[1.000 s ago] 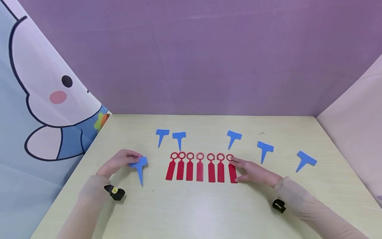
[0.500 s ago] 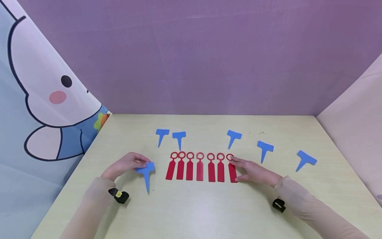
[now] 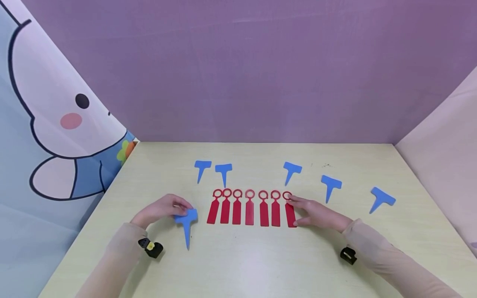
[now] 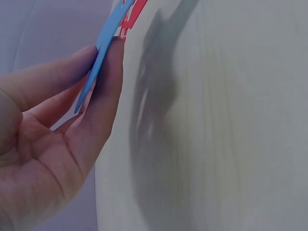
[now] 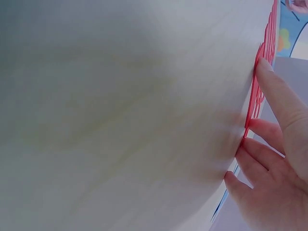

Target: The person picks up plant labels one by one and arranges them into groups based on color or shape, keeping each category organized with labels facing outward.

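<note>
My left hand (image 3: 165, 210) pinches a blue T-shaped plant label (image 3: 187, 225) between thumb and fingers. It is held above the table, left of the red row, stem toward the near edge. In the left wrist view, the label (image 4: 102, 48) appears nearly edge-on, with the thumb on one face and fingers on the other. Several flat red tags with ring ends lie side by side, rings at the far end. On the rightmost red tag (image 3: 290, 214) rests my right hand (image 3: 316, 213), one fingertip at the ring and the thumb near the lower edge, fingers spread loosely.
Behind the row lie two blue labels at the left, one of them a blue label (image 3: 223, 169). Another blue label (image 3: 292, 169) and two more, including a far-right blue label (image 3: 381, 198), lie to the right. A purple wall (image 3: 257, 82) stands behind the table (image 3: 253, 260).
My left hand has moved right and toward the near edge with the blue plant label, slowing in the last half second. The right hand and the red tags stay in place.
</note>
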`<action>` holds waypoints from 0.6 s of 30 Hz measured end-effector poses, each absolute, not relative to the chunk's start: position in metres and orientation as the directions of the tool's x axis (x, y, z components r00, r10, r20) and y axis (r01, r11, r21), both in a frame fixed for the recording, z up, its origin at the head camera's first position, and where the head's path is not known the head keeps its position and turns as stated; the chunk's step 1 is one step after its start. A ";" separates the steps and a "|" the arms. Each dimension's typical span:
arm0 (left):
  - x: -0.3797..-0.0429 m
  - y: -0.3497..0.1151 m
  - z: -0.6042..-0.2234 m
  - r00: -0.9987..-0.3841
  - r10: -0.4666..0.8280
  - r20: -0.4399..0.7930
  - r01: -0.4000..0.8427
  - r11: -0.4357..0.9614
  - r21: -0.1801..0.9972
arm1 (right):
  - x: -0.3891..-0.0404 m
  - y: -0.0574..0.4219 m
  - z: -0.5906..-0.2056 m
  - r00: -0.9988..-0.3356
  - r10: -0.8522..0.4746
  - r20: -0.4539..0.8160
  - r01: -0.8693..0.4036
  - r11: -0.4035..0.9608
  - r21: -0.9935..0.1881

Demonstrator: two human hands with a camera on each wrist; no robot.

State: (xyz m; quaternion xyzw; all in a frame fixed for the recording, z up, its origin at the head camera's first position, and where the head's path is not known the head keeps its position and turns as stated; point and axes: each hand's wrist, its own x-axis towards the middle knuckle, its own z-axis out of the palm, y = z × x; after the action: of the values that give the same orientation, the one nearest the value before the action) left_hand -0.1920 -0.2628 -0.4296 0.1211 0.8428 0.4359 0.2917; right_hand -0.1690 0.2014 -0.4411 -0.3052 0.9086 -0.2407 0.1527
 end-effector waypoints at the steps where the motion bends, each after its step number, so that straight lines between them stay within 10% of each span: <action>1: -0.191 -0.262 -0.430 -0.796 0.468 -0.384 -0.045 0.587 0.809 | -0.169 0.201 -0.441 -0.767 -0.628 -0.131 -0.481 0.698 -0.531; 18: -0.185 -0.249 -0.430 -0.749 0.521 -0.409 -0.057 0.565 0.823 | -0.169 0.201 -0.441 -0.769 -0.626 -0.128 -0.480 0.699 -0.529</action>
State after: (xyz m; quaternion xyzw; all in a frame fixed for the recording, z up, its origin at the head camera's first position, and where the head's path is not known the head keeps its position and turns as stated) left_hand -0.1847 -0.2495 -0.4304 0.1413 0.8226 0.4447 0.3250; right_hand -0.1687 0.2010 -0.4411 -0.3041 0.9093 -0.2406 0.1510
